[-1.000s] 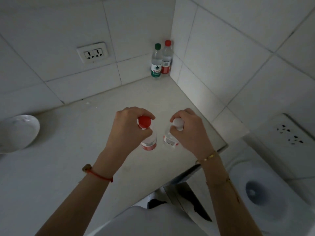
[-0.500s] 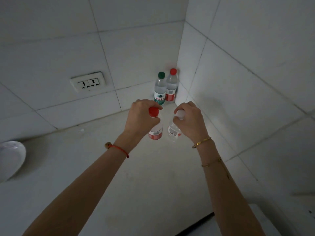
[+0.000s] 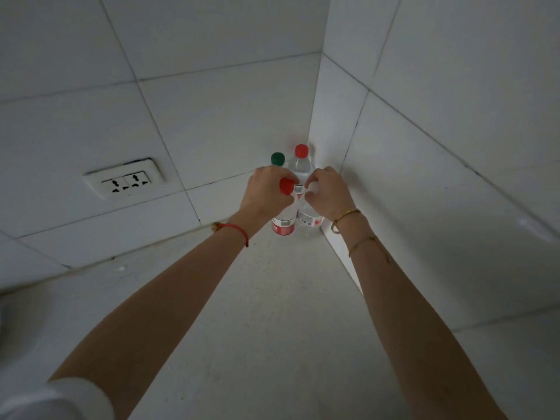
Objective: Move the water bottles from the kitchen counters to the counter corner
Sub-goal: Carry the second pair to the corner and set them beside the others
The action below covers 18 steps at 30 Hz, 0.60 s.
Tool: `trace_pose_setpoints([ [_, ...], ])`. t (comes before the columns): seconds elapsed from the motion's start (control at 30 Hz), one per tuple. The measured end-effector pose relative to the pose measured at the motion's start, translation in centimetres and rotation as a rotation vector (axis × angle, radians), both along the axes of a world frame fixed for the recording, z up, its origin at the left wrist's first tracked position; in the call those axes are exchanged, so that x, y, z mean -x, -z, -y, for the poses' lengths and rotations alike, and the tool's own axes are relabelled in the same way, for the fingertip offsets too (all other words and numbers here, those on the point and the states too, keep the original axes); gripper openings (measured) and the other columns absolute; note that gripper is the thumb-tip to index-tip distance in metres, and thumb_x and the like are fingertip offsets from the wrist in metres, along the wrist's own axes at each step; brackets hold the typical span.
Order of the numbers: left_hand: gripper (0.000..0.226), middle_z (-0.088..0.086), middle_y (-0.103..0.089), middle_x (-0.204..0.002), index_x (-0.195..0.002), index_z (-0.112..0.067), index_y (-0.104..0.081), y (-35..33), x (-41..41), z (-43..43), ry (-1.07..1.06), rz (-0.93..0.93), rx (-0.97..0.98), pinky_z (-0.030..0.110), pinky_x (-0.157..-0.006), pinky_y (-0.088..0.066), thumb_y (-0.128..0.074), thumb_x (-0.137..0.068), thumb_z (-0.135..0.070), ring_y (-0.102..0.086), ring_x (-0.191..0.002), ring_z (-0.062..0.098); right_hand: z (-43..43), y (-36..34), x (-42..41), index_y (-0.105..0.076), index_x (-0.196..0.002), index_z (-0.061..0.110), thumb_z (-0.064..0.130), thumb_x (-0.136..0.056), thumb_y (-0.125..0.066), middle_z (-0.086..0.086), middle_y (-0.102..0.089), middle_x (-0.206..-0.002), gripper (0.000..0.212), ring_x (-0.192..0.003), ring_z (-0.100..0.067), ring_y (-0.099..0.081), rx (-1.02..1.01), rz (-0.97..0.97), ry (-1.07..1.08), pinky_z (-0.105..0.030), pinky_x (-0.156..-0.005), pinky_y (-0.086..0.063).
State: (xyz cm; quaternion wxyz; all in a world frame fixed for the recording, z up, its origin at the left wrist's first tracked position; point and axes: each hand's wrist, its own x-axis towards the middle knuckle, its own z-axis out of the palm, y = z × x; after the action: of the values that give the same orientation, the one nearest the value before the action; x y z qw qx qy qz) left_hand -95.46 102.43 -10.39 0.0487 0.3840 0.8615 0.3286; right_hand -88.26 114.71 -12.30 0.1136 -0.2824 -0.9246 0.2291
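Home kitchen: tiled walls [image 3: 212, 122], stone counter [image 3: 272, 328], wall socket [image 3: 125, 180].

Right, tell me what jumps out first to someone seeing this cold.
Two bare hands meet at the tiled counter corner: the left hand grips a red-capped bottle, the right hand a white-capped bottle beside it. Behind them stand a green-capped bottle and another red-capped one, tight in the corner. A wall socket sits to the left.

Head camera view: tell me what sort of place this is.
Probably a kitchen: a pale counter meets white tiled walls at a corner, with a wall socket and water bottles.
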Motion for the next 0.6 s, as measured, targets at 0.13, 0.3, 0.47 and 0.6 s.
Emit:
trace_pose_setpoints([
  [0.13,0.038,0.003,-0.071,-0.102,-0.102,-0.018,-0.073,0.3,1.2,-1.7,-0.005,0.005,-0.002,0.02,-0.077,-0.042,-0.069,-0.07,0.001,-0.063,-0.09,0.017,-1.9,0.2,1.4,-0.062,-0.102,0.007,0.004,-0.083,-0.059,-0.012,-0.053,-0.108,0.019,-0.091,-0.025,-0.056,-0.013,0.018,-0.008,-0.024,-0.079,-0.041],
  [0.3,0.038,0.002,-0.071,-0.1,-0.103,-0.02,-0.072,0.9,2.3,-3.1,-0.005,0.015,-0.001,0.026,-0.082,-0.05,-0.071,-0.069,-0.002,-0.064,-0.089,0.016,-3.2,0.6,2.8,-0.061,-0.103,0.009,0.003,-0.084,-0.059,-0.012,-0.053,-0.113,0.02,-0.094,-0.025,-0.058,-0.035,0.056,-0.023,-0.023,-0.078,-0.04],
  [0.47,0.036,0.002,-0.072,-0.103,-0.102,-0.019,-0.073,2.6,2.6,-3.2,0.0,0.017,0.012,0.024,-0.083,-0.05,-0.07,-0.071,-0.001,-0.064,-0.09,0.016,-3.8,0.9,3.9,-0.06,-0.104,0.01,0.001,-0.083,-0.061,-0.011,-0.053,-0.114,0.023,-0.093,-0.023,-0.059,-0.068,0.06,-0.064,-0.022,-0.079,-0.041],
  [0.6,0.036,0.0,-0.072,-0.104,-0.103,-0.02,-0.073,3.6,2.5,-3.2,-0.013,0.031,0.008,0.018,-0.082,-0.044,-0.07,-0.072,-0.002,-0.062,-0.088,0.011,-4.0,1.3,4.3,-0.059,-0.103,0.011,-0.001,-0.081,-0.062,-0.009,-0.052,-0.114,0.025,-0.085,-0.018,-0.05,-0.103,0.081,-0.117,-0.024,-0.076,-0.041],
])
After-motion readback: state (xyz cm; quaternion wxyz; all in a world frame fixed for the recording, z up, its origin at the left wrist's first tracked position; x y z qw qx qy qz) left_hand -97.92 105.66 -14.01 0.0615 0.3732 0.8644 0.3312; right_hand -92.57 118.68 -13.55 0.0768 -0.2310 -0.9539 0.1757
